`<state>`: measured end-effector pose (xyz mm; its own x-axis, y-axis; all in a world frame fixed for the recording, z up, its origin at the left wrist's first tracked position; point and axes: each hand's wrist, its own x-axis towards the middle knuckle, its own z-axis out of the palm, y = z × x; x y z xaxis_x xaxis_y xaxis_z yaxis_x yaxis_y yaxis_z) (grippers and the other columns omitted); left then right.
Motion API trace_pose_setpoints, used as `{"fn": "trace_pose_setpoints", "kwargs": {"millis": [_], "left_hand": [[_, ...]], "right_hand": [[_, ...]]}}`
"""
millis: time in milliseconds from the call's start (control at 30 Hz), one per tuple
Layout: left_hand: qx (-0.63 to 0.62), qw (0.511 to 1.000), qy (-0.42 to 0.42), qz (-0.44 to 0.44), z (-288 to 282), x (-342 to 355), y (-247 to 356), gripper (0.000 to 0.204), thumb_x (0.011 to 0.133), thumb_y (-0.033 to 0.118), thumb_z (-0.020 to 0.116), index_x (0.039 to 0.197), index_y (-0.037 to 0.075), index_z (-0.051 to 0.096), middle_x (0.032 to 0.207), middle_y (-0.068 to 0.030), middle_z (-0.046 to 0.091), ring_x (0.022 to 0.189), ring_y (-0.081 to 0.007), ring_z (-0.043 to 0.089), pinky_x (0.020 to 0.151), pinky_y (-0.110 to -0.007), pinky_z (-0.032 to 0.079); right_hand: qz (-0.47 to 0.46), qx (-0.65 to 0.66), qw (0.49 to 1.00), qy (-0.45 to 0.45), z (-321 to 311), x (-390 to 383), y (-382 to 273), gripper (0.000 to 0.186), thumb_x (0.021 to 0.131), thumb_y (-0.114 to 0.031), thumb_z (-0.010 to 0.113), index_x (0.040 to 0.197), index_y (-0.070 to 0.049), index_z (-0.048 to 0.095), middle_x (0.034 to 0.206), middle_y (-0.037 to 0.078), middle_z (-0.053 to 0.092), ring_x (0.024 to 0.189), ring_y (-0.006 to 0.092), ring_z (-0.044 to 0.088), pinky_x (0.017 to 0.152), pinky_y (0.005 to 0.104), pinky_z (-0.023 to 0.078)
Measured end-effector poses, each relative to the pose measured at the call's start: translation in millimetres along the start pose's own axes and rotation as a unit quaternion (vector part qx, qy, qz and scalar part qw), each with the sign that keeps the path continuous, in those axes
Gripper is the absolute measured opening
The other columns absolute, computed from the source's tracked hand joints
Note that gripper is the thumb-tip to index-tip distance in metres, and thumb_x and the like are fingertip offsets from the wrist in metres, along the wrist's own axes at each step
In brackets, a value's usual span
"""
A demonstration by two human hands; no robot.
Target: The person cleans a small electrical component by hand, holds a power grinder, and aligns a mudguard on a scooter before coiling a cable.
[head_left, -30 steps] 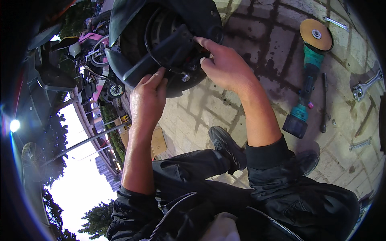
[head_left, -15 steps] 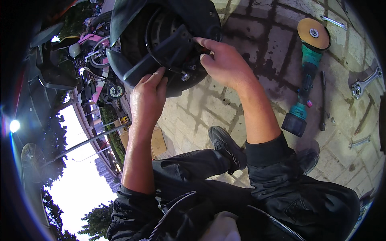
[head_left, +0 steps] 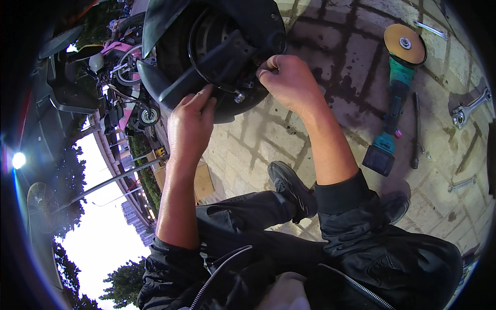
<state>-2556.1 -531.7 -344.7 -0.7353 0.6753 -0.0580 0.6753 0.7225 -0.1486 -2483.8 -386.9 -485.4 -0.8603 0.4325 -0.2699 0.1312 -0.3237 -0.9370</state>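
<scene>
"Which way does that dark bar [head_left: 227, 51] lie from the hands?"

"Ahead of them, across the wheel [head_left: 243, 109]. Its long axis slants – low end at the left, high end at the right, by the right hand [head_left: 289, 81]."

"And which hand is nearer?"

"The left hand [head_left: 192, 116], I'd say. Its fingertips reach the bar's lower edge and look to be touching. The right hand sits just off the high end, on the right side."

"Holding anything?"

"The right has thumb and fingers drawn into a narrow pinch, but I can't tell from here whether something is between them. The left has its fingers close together, pointing up along the bar – can't tell about a grip there either."

"What's that shiny bit between them?"

"A metal fitting [head_left: 239, 96], below the bar. The black cable [head_left: 190, 44] arcs over the bar, and its lower stretch passes near the left fingertips."

"The tools?"

"All well off to the right, on the paving [head_left: 330, 67]. The grinder [head_left: 398, 98] lies with its disc [head_left: 405, 44] away from the person, a thin rod [head_left: 416, 129] just beside it, and a wrench [head_left: 467, 111] further right."
</scene>
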Motion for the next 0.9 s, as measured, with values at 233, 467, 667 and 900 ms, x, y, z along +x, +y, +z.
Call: {"fn": "trace_pose_setpoints", "kwargs": {"millis": [233,467,667,900], "left_hand": [[0.005,1.0,0.006,0.005,4.1,0.6,0.3,0.027,0.088,0.016,0.065,0.114,0.009,0.07,0.092,-0.0146,0.068,0.084,-0.0343,0.066,0.073,-0.039,0.052],[0.007,1.0,0.001,0.015,1.6,0.7,2.9,0.028,0.088,0.014,0.066,0.114,0.005,0.069,0.092,-0.0156,0.068,0.084,-0.0318,0.068,0.075,-0.036,0.052],[0.007,1.0,0.005,0.018,4.1,0.0,2.0,0.027,0.089,0.014,0.064,0.114,0.007,0.069,0.088,-0.0148,0.067,0.079,-0.0305,0.066,0.07,-0.037,0.051],[0.004,1.0,0.004,0.011,3.8,2.2,3.1,0.026,0.088,0.017,0.065,0.113,0.01,0.07,0.089,-0.014,0.067,0.081,-0.0343,0.066,0.072,-0.04,0.052]], "right_hand": [[0.005,0.044,0.999,-0.003,-1.7,2.2,3.7,0.021,0.085,-0.019,0.063,0.091,0.0,0.07,0.076,0.015,0.066,0.071,0.0217,0.063,0.069,0.0342,0.049],[0.058,0.298,0.952,-0.037,12.9,5.1,4.3,0.022,0.091,-0.013,0.064,0.105,0.003,0.065,0.069,-0.002,0.055,0.056,0.0063,0.048,0.05,0.0248,0.038],[0.131,0.493,0.855,-0.093,18.8,9.5,5.4,0.015,0.094,-0.016,0.063,0.089,-0.003,0.065,0.059,-0.003,0.047,0.046,0.0059,0.039,0.044,0.0242,0.03],[0.126,0.488,0.861,-0.074,25.6,11.8,3.6,0.028,0.095,-0.02,0.064,0.072,-0.008,0.054,0.058,-0.004,0.045,0.045,0.0057,0.037,0.043,0.024,0.029]]}}
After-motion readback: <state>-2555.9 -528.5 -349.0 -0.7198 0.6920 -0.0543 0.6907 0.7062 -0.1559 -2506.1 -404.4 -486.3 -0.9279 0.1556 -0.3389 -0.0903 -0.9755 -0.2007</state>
